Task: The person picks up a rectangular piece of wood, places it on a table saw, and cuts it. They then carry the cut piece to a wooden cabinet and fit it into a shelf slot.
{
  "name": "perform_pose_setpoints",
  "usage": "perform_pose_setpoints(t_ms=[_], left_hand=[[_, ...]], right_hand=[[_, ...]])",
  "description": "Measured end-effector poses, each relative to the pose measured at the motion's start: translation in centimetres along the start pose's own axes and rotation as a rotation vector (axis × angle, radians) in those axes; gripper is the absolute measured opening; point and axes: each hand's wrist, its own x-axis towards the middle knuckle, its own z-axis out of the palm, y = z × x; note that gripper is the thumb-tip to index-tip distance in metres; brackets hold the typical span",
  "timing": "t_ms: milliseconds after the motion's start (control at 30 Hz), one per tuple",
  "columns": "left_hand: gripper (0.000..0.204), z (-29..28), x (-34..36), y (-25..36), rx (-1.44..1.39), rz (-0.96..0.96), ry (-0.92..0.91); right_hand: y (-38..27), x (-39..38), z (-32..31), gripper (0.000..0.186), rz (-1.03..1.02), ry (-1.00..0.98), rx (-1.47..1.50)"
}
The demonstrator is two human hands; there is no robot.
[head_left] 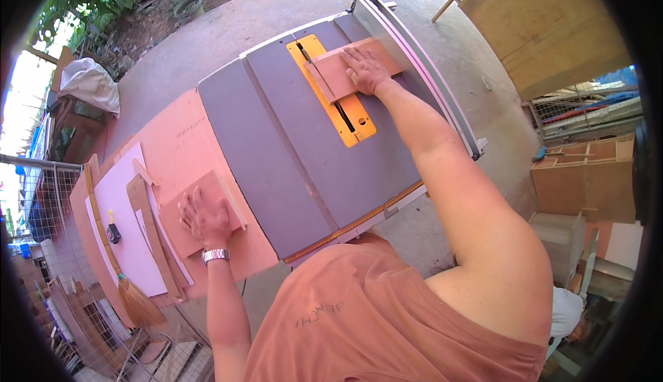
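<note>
Before me lies a flat grey saw tabletop (242,140), with a long yellow insert plate (352,113) set into its right half. A rectangular brown wooden board (331,78) lies across that plate, my right hand (366,70) on top. Right of the board, a long silver metal fence (421,71) runs along the tabletop's right side. A pinkish flat wooden panel (200,154) adjoins the left side; on it, under my left hand (205,220), sits a brown wooden block (179,235). Farther left, a narrow brown wooden strip (155,237) and then a small black tape measure (113,233) lie on a white flat sheet (121,188). Left of the tape measure lies a straw broom (138,302), its bristles toward me.
</note>
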Motion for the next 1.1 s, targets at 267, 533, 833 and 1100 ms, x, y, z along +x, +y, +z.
perform_pose_setpoints(t_ms=[267, 533, 833, 1100], left_hand=[[0.073, -0.21, 0.0, 0.42, 0.024, -0.029, 0.0], [0.074, -0.48, 0.01, 0.48, 0.021, -0.035, -0.024], [0.073, -0.72, 0.0, 0.66, 0.014, -0.042, -0.029], [0.073, -0.65, -0.01, 0.69, 0.013, -0.045, -0.03]], right_hand=[[0.21, 0.27, 0.13, 0.061, -0.004, -0.008, 0.001], [0.4, 0.46, 0.64, 0.061, -0.001, 0.009, -0.02], [0.37, 0.46, 0.45, 0.061, -0.003, 0.008, -0.002], [0.63, 0.56, 0.87, 0.061, -0.018, 0.03, -0.004]])
